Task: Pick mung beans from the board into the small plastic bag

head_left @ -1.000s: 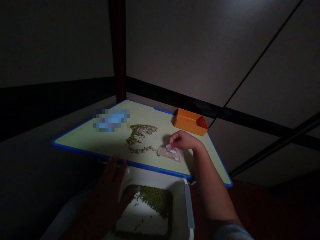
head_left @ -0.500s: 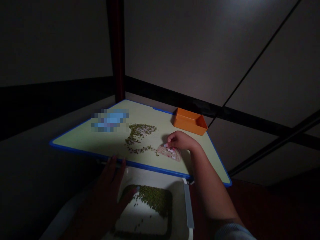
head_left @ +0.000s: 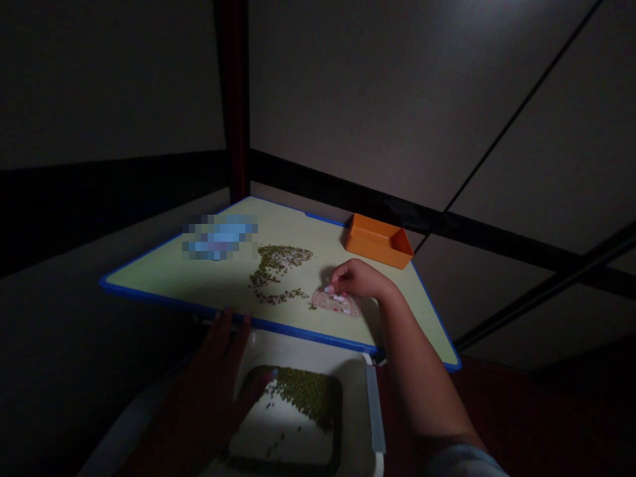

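Observation:
My right hand (head_left: pixel 355 278) rests on a pale yellow board with a blue edge (head_left: pixel 179 275). Its fingers are curled onto a small clear plastic scraper (head_left: pixel 338 303) pressed flat on the board. Just left of the scraper lies a scatter of small green beans (head_left: pixel 275 271). My left hand (head_left: pixel 218 384) lies low in shadow with fingers spread over the near left rim of a white tray (head_left: pixel 358 371) below the board's front edge. A heap of green beans (head_left: pixel 308 397) fills the tray's far right corner.
An orange open box (head_left: pixel 378 240) stands at the board's far right corner. A blurred blue patch (head_left: pixel 218 237) lies on the board's far left. Dark walls and a dark post (head_left: pixel 233 99) rise behind the board.
My right hand has slid the scraper a little to the left, closer to the loose beans. My left hand has stayed on the tray.

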Demonstrator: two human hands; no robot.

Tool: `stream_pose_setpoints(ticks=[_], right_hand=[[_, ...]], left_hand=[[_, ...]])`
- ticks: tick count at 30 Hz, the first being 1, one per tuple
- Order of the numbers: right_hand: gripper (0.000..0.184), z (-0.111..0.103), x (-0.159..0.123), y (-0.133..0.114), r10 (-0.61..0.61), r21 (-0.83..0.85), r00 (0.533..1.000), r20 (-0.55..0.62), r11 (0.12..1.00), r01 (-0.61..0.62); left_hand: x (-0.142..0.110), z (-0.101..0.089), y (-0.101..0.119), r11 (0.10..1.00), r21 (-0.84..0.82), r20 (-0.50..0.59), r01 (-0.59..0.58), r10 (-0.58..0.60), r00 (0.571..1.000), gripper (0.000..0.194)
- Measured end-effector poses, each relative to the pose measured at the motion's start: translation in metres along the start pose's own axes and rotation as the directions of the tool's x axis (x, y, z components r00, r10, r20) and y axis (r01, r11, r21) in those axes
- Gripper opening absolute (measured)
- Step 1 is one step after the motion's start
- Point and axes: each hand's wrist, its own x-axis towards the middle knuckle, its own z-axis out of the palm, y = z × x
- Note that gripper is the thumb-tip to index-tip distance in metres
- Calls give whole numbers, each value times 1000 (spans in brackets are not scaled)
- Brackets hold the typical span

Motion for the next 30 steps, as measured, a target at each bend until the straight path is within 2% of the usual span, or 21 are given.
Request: stream_pose_setpoints(ticks=[3, 7, 13, 17, 23, 30], right_hand=[[13, -2, -2, 1, -26, 57, 1000, -5, 998, 26], [11, -4, -3, 1, 29, 38, 999, -42, 999, -27], [11, -5, -4, -2, 10, 19, 999, 45, 1000, -11], [14, -7, -5, 0, -10, 52, 999, 36, 999, 8], [11, -6, -5, -1, 15, 56, 997, 71, 998, -19], [10, -5, -5, -6, 36, 46, 998, 58, 998, -39]], left_hand=[[0, 0, 0, 1000, -3, -11, -6, 6, 1000, 89], [0, 2, 0, 1000, 11, -14, -9, 10, 1000, 89], [0, 1, -1, 999, 40, -21, -26, 27, 999, 92], [-1, 0, -1, 999, 43, -20, -23, 24, 1000, 91], [-2, -1, 0, 999, 44, -20, -19, 20, 1000, 90], [1, -3, 1, 999, 43, 7, -19, 18, 1000, 90]])
